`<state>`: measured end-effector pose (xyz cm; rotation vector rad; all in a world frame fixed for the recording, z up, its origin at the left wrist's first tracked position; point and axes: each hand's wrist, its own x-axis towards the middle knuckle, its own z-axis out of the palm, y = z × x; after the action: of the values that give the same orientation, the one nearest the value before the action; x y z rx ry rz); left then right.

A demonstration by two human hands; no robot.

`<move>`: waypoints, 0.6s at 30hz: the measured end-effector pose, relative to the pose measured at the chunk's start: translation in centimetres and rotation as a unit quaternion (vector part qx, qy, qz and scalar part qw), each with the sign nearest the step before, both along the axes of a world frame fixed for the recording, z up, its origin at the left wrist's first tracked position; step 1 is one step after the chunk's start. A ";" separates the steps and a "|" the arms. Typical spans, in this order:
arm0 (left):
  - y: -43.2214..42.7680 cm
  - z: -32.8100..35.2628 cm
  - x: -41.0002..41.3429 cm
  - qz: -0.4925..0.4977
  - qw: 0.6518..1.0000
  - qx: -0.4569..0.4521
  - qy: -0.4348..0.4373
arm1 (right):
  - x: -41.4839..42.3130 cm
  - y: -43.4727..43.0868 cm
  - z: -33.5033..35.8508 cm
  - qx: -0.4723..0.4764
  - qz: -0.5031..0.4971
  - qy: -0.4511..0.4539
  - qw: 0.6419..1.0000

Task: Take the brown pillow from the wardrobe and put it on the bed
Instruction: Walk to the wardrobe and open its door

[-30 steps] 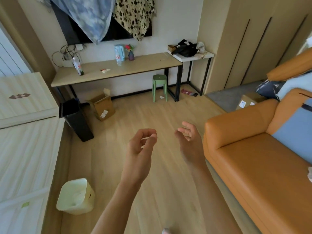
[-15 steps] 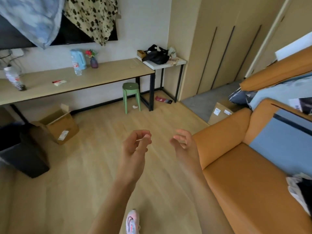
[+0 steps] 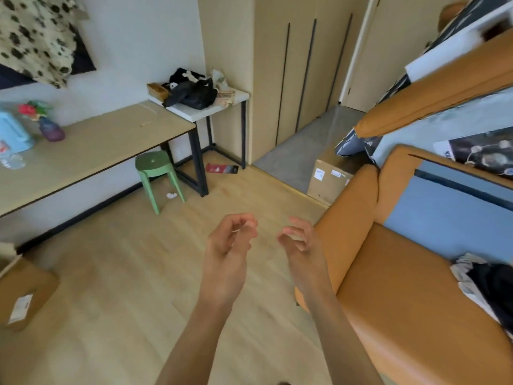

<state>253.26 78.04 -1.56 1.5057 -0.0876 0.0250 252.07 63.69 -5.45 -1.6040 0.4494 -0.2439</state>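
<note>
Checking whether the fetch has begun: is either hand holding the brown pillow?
No. The left hand and the right hand are both empty, fingers loosely curled above the wooden floor.

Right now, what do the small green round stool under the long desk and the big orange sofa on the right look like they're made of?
The small green round stool looks like moulded plastic: one uniform matte colour, seat and legs apparently one piece. The big orange sofa looks like leather or a faux-leather cover: smooth, with a soft sheen and stitched seams; which of the two can't be told from here.
</note>
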 end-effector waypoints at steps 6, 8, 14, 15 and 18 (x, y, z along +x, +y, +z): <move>-2.0 -2.2 11.0 -0.029 0.999 0.017 0.032 | 11.0 -2.3 -2.0 0.004 -0.047 0.005 0.999; -2.6 -2.6 14.9 -0.030 0.999 0.025 0.033 | 15.6 -2.8 -2.5 0.010 -0.047 -0.001 0.999; -4.0 -1.1 28.4 0.017 0.998 0.061 0.008 | 32.0 -4.0 -1.6 0.044 0.001 -0.026 0.999; -4.4 -0.7 30.5 0.026 0.998 0.062 -0.002 | 34.3 -4.5 -1.0 0.047 0.004 -0.033 0.998; -6.2 0.4 36.7 0.041 0.997 0.063 -0.025 | 40.5 -7.0 0.3 0.050 -0.002 -0.049 0.998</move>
<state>289.99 71.85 -1.16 1.6347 -0.0697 0.1251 292.61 56.67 -5.17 -1.4868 0.3822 -0.2973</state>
